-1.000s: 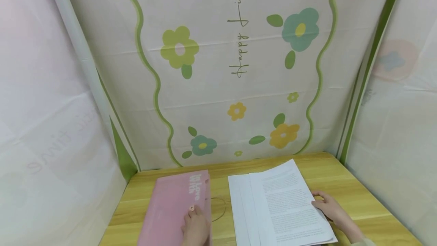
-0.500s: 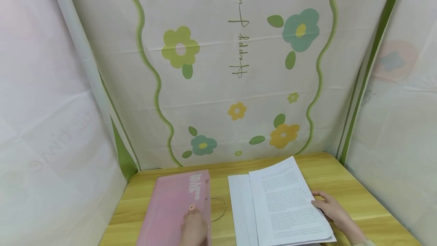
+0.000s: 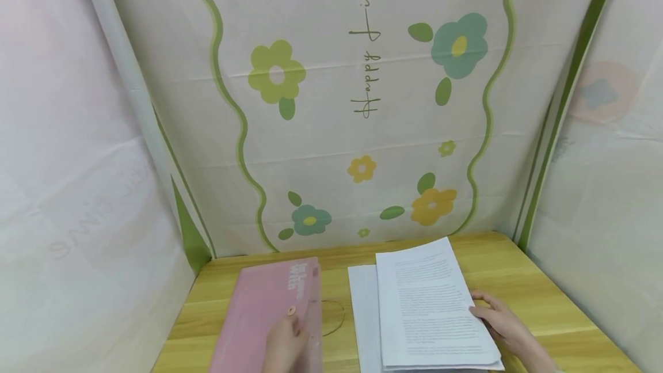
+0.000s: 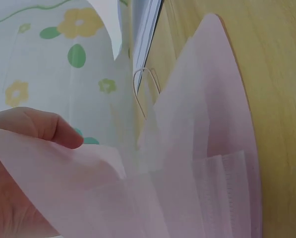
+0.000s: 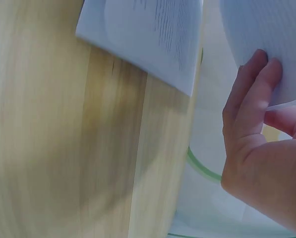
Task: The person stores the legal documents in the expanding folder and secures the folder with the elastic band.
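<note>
A pink document folder [image 3: 254,309] with white lettering and a round button lies on the left of the table. My left hand [image 3: 285,343] grips the edge of its flap, thumb on one face. In the left wrist view the flap [image 4: 63,173] is raised, and several translucent pockets [image 4: 172,193] show below it. On the right, my right hand [image 3: 502,324] pinches printed sheets [image 3: 430,309] by their right edge. The right wrist view has them lifted off the table, fingers [image 5: 259,91] on one face and thumb on the other. More paper [image 3: 364,304] lies beneath.
A thin cord [image 3: 334,318] loops onto the wooden table [image 3: 570,338] between folder and papers. A flower-printed cloth [image 3: 331,102] hangs behind the table, with pale cloth panels [image 3: 611,189] on both sides.
My left hand has shifted slightly left, and the folder's flap edge has lifted with it. The held sheets have moved a little left, now covering more of the fanned pages.
</note>
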Action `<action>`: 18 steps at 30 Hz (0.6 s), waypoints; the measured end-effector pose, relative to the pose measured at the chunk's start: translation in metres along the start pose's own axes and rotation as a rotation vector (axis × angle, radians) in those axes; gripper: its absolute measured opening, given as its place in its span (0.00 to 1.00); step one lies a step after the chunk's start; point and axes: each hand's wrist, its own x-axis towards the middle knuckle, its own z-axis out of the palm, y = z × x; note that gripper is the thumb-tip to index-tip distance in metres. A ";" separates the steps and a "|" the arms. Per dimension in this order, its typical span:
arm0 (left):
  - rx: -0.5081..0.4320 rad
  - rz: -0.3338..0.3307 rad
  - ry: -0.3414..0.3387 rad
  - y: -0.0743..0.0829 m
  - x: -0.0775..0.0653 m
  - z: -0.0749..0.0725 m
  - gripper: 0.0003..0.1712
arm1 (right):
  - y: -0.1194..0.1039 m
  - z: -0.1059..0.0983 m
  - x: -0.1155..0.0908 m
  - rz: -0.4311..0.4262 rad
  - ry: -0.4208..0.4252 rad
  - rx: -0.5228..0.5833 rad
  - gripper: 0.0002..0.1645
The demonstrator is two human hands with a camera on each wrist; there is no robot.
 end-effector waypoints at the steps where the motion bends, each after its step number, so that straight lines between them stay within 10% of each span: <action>1: -0.012 -0.010 0.009 0.000 0.000 -0.002 0.24 | 0.000 0.002 0.000 -0.001 -0.002 0.009 0.33; 11: -0.107 -0.029 0.176 0.001 -0.004 -0.012 0.22 | -0.003 0.021 0.005 0.002 -0.026 0.071 0.32; 18: -0.174 -0.061 0.174 -0.005 -0.003 -0.016 0.23 | -0.009 0.031 0.008 -0.010 -0.052 0.095 0.37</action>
